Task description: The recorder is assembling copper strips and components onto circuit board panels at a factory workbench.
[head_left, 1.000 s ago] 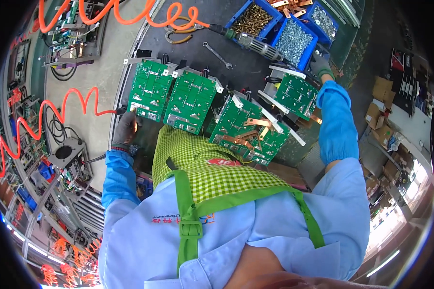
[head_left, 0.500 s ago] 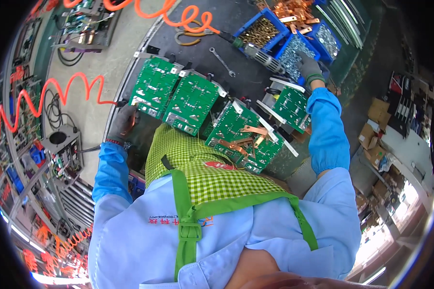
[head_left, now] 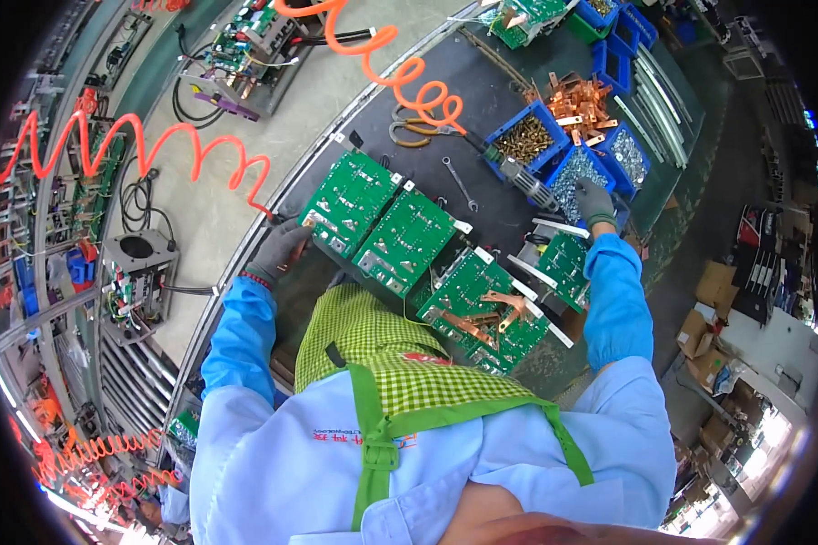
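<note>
My left hand [head_left: 282,252], in a grey glove, has its fingers curled at the near-left corner of the leftmost green circuit board [head_left: 350,193]. Anything inside those fingers is hidden, and an orange coiled hose [head_left: 236,145] ends in a dark fitting close by. My right hand [head_left: 594,202], also gloved, reaches into a blue bin of silver screws [head_left: 573,173]. Its fingers are drawn together among the screws; what they grip cannot be made out. Between my hands lie a second board [head_left: 407,238], a third board [head_left: 473,295] with copper strips [head_left: 504,309] on it, and a smaller board [head_left: 565,263].
A power tool [head_left: 529,186] on another orange hose lies beside a bin of brass-coloured fasteners [head_left: 523,141]. A wrench [head_left: 460,184] and orange-handled pliers [head_left: 418,132] rest on the dark table. Copper pieces [head_left: 577,104] and metal bars [head_left: 659,109] are farther back.
The view has shifted, so the table and boards sit lower and farther right in the picture. My left hand stays at the board's corner and my right hand in the screw bin.
</note>
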Demonstrator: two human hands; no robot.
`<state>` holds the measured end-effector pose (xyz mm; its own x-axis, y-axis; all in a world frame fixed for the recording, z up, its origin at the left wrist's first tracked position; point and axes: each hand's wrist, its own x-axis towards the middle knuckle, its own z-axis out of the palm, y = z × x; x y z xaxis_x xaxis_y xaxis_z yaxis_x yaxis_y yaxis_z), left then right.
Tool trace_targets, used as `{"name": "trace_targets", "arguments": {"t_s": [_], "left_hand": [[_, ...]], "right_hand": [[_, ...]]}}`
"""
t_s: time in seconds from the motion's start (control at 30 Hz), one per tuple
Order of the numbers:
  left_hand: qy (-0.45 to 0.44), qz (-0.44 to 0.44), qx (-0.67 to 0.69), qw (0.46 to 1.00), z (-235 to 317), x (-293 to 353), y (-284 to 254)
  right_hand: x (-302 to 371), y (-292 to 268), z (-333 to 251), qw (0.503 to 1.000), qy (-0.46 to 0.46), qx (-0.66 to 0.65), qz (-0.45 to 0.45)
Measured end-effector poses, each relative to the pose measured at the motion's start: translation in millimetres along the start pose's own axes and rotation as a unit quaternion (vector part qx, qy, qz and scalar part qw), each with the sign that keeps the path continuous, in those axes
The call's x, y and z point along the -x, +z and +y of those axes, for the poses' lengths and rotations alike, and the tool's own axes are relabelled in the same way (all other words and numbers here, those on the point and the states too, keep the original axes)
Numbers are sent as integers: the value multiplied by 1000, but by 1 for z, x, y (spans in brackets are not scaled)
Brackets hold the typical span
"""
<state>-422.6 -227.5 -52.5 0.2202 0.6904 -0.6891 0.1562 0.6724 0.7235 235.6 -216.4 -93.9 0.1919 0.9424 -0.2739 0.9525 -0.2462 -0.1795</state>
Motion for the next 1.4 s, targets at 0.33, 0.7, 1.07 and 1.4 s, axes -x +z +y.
{"name": "trace_targets", "arguments": {"t_s": [0.33, 0.7, 1.07, 1.4], "left_hand": [[46, -83, -63, 993, 8, 10, -11], [134, -124, 0, 983, -2, -2, -1], [103, -159, 36, 981, 4, 4, -6], [120, -173, 37, 977, -9, -10, -5]], "right_hand": [[85, -176, -199, 888, -67, -380, 251], [115, 29, -468, 906, -281, -315, 23], [114, 44, -484, 940, -255, -217, 66], [125, 34, -479, 925, -295, -240, 7]]}}
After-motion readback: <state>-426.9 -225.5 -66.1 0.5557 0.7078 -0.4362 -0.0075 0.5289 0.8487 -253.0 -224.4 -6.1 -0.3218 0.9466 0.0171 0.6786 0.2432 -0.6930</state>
